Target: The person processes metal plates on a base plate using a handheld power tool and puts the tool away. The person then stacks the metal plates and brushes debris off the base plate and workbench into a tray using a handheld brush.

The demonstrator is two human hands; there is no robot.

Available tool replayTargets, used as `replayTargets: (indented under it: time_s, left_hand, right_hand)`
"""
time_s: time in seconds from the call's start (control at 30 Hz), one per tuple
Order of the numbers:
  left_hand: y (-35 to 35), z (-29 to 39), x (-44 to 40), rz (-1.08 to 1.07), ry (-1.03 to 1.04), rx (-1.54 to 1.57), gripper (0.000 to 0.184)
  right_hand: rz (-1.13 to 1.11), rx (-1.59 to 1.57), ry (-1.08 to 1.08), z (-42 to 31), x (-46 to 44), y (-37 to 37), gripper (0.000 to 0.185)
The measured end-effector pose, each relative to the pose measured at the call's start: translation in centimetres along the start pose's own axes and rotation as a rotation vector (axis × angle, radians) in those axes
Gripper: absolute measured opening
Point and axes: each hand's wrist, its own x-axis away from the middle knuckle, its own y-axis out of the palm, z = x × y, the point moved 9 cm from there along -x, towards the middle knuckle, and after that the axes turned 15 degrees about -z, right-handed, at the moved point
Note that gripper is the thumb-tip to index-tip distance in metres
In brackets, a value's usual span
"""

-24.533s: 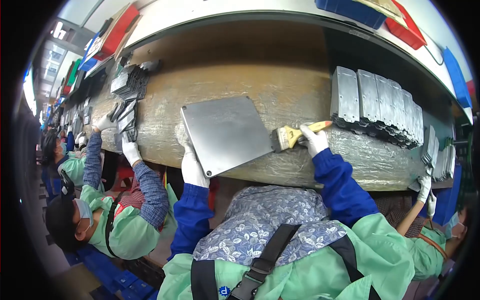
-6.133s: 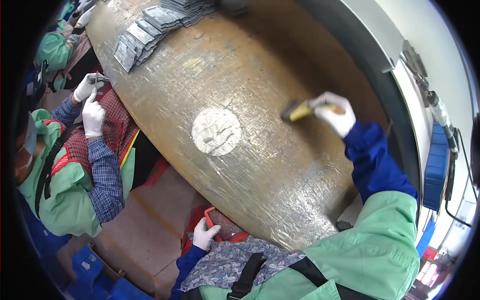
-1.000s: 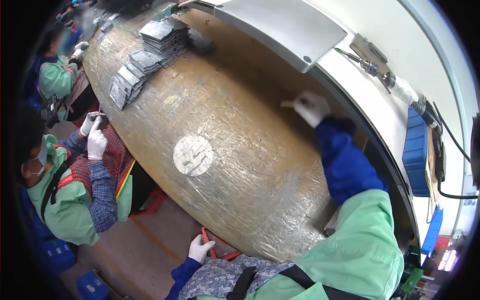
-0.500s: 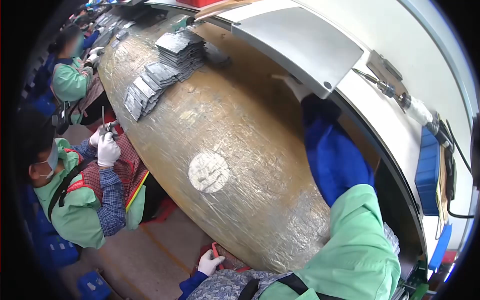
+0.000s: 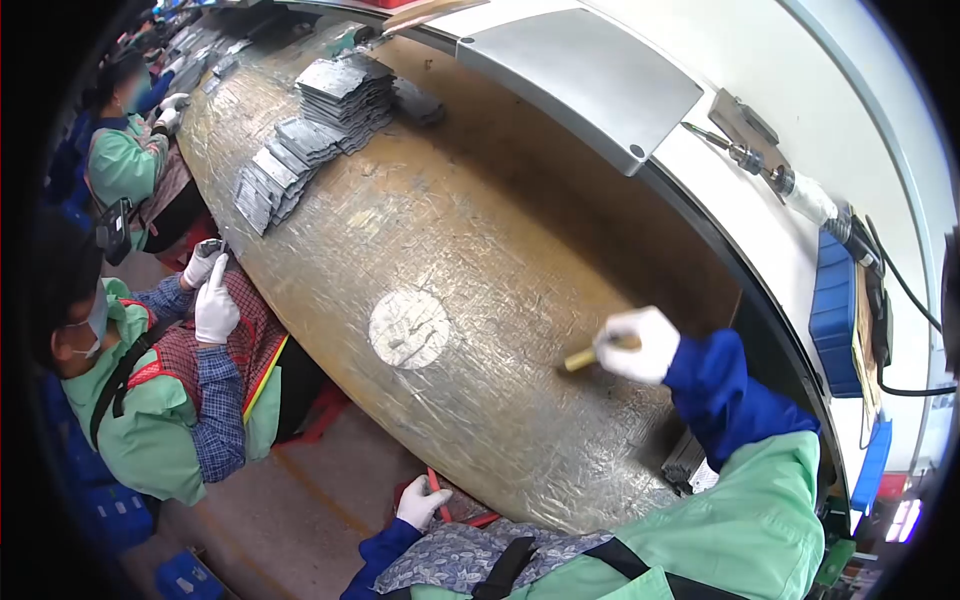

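My right hand [image 5: 640, 345], in a white glove, grips a brush [image 5: 585, 358] with a yellowish handle, low over the bench surface [image 5: 500, 300] at centre right. My left hand [image 5: 421, 502], also gloved, is closed on a red handle [image 5: 437, 490] at the bench's front edge, by my lap. On the bench, left of the brush, lies a round white patch [image 5: 410, 329]. A flat grey metal plate [image 5: 585, 80] with dark corner holes rests on the shelf above the bench.
Stacked metal parts [image 5: 345, 90] stand on the far left of the bench. Co-workers [image 5: 170, 400] sit along its left edge. A powered driver [image 5: 745, 155] and a blue bin [image 5: 835, 310] are on the right shelf. More metal parts [image 5: 685, 462] lie beside my right sleeve.
My right hand has come back from beneath the shelf edge toward me with the brush. My left hand stays at the red handle. The view has shifted slightly.
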Motion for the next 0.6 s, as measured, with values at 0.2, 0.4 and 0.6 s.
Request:
replayTargets:
  time_s: [0.2, 0.4, 0.6]
  left_hand:
    - [-0.2, -0.2, 1.4, 0.035, 0.009, -0.002, 0.022]
    - [-0.1, 0.6, 2.2, 0.062, 0.076, -0.006, 0.024]
    - [0.4, 0.8, 1.5, 0.015, 0.106, 0.108, 0.024]
  right_hand:
    - [0.574, -0.042, 0.195, 9.9, -10.1, -12.7, 0.032]
    - [0.508, 0.028, 0.187, 9.2, -9.1, -10.9, 0.025]
    - [0.18, 0.038, -0.088, 0.1, 4.5, 3.1, 0.015]
